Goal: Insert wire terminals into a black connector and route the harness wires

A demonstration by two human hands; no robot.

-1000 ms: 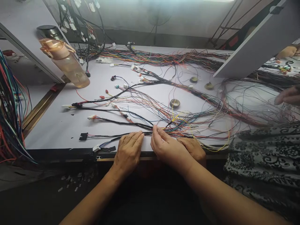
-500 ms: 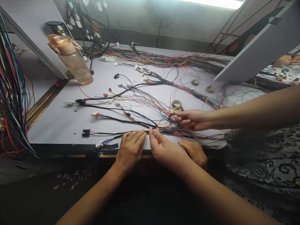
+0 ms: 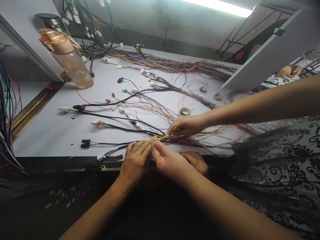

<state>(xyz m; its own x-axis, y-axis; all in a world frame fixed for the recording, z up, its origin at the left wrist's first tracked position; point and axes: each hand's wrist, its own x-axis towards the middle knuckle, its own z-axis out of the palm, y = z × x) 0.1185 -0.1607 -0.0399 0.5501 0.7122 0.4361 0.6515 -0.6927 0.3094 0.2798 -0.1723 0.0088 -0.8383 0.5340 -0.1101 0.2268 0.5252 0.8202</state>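
My left hand and my right hand meet at the front edge of the white table. Both pinch a thin black-sheathed wire bundle where it fans into loose coloured wires. A co-worker's hand reaches in from the right just beyond my fingers and holds a yellow wire that runs to my fingertips. Another hand of the co-worker rests on the table edge behind my right hand.
A peach water bottle stands at the back left. Tape rolls lie mid-table among wire harnesses. A black connector and a white connector lie left of my hands. Wires hang at the far left. A slanted white board stands at the right.
The co-worker's hand came in from the right, took the yellow wire and brought it down close to my fingers. My hands stayed on the bundle and closed together slightly.
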